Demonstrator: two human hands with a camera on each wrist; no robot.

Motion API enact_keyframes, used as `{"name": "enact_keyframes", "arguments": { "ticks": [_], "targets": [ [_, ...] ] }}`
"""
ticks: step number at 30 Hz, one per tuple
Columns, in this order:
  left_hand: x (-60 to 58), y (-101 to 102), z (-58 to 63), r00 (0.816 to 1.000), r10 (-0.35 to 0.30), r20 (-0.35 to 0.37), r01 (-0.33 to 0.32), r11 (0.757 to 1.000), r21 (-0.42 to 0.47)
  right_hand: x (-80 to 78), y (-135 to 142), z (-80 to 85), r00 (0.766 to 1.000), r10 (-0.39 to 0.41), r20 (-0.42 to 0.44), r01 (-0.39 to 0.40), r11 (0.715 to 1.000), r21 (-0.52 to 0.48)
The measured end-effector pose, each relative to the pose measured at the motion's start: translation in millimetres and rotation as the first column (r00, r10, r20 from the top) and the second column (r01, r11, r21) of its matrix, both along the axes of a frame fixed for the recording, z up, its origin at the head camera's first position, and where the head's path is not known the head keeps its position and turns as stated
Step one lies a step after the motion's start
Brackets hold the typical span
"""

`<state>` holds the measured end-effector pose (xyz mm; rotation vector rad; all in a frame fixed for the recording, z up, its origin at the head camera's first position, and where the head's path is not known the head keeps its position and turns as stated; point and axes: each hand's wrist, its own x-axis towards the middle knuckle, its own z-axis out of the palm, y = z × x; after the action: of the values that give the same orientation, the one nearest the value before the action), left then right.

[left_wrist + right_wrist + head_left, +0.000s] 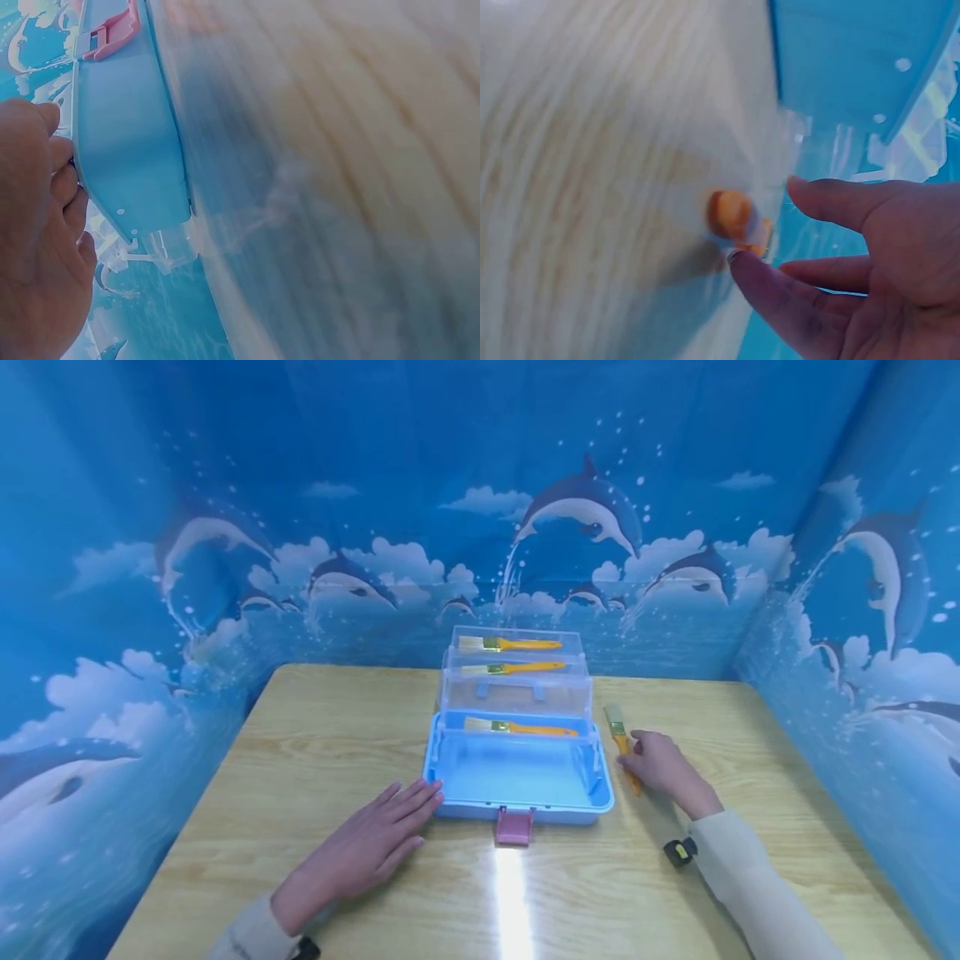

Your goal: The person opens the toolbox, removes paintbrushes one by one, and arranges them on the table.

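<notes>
A blue toolbox [517, 817] with a pink latch [514, 828] stands open on the table, its clear tiered trays [510, 695] raised at the back. Three paintbrushes with orange handles lie in the tiers: an upper one [528, 644], a middle one [528, 667] and a lower one [540, 729]. My left hand [375, 835] rests with extended fingers on the box's front left corner. To the right of the box, another paintbrush [618, 731] lies on the table, bristles pointing away. Over its handle is my right hand [660, 768], thumb and index finger spread apart around it in the right wrist view.
The wooden table [330, 727] extends on both sides of the box. A blue curtain [420, 460] printed with dolphins surrounds its back and sides. Light reflects off the tabletop in front of the latch.
</notes>
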<state>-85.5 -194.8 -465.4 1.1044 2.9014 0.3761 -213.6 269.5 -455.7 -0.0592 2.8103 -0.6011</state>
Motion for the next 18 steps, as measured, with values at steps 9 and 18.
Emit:
{"name": "enact_keyframes", "arguments": {
  "ticks": [9, 18],
  "targets": [
    [0.3, 0, 1.6, 0.999, -0.016, -0.046, 0.016, 1.000, 0.003, 20.6, -14, 21.9, 0.995, 0.023, -0.097, -0.021, 0.999, 0.024],
    [2.9, 0, 1.3, 0.999, -0.006, -0.031, 0.006, 1.000, 0.004, 43.1, -34, 51.1, 0.980, 0.065, -0.188, -0.072, 0.997, -0.033]
  ]
}}
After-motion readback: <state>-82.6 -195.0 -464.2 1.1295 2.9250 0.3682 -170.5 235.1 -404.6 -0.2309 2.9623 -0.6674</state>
